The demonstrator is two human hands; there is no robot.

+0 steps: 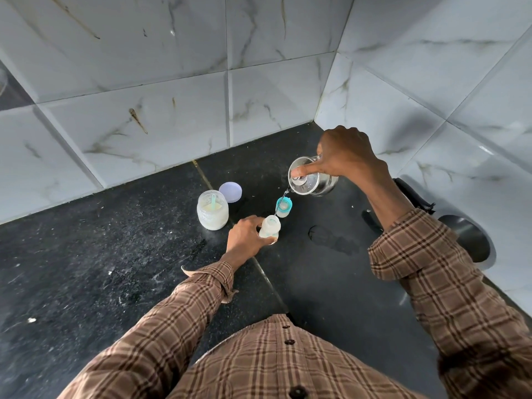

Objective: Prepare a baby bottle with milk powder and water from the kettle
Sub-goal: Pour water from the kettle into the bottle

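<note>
Baby bottle preparation is at the pouring step, on a black speckled stone counter (86,254) set into a corner of white marbled tiles. Next largest, the clear glass kettle (312,180) hangs tilted in the right hand (348,156), fingers wrapped round its handle and thumb pressing the lid. A clear jar of milk powder (212,213) with a scoop stands open beside its lilac lid (230,192). The left hand (246,236) grips the small translucent baby bottle (270,227), upright on the counter; the thin water stream (280,203) enters its mouth. Behind stands the teal-ringed teat cap (284,207). To do it well: keep the tilt gentle, the bottle steady.
</note>
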